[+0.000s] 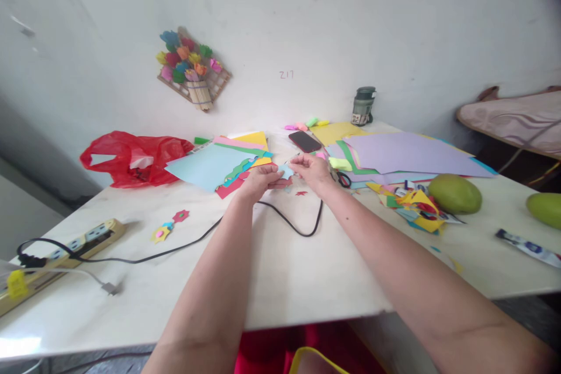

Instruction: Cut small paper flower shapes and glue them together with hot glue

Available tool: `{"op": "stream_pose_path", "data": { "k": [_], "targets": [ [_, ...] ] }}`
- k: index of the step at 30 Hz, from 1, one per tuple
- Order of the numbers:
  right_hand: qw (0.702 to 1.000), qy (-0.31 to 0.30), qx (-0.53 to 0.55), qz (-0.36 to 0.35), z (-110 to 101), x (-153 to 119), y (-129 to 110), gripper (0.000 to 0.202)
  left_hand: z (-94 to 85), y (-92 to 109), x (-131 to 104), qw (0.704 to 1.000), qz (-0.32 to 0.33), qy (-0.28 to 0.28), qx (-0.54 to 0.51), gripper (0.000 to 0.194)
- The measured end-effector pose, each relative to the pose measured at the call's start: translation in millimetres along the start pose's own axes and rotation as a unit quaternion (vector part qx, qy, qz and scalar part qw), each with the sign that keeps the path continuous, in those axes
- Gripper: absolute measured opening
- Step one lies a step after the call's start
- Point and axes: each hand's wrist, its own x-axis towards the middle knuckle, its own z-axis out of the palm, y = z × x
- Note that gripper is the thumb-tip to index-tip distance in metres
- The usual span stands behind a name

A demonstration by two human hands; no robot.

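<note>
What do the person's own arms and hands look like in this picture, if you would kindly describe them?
The left forearm and right forearm are bare, with no sleeves in view; the right one bears a small dark spot. The left hand and right hand are ungloved, and no watch or bracelet shows.

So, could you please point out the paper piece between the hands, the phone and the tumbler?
Paper piece (286, 171): head view, its light blue face.
Phone (305, 141): head view, its dark screen.
Tumbler (362, 107): head view, its side.
</note>
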Motion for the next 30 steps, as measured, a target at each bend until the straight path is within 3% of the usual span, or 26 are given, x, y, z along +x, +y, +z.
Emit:
{"op": "stream_pose_path", "data": {
  "k": [7, 14, 20, 24, 30],
  "targets": [
    [0.995, 0.009, -0.038, -0.096, 0.5, 0.6, 5.0, 0.013, 3.9, 2.7, 0.3, 0.999, -0.022, -0.004, -0.026, 0.015],
    [0.999, -0.005, 0.013, -0.048, 1.2, -2.5, 7.7, 0.008, 3.5, 2.5, 1.4, 0.997, -0.026, -0.013, -0.067, 0.007],
    [0.998, -0.010, 0.011, -0.058, 1.5, -1.6, 10.7, 0.007, 5.2, 2.4, 2.2, 0.996, -0.028, -0.007, -0.090, 0.004],
    [0.995, -0.020, -0.045, -0.088, 0.8, -2.9, 7.2, 0.013, 4.8, 1.1, 3.2, 0.994, -0.023, 0.012, -0.107, 0.007],
    [0.990, -0.034, -0.083, -0.110, -0.2, -11.2, -2.5, 0.037, 2.9, -0.2, 3.4, 0.995, -0.013, 0.009, -0.100, 0.009]
  ]
}}
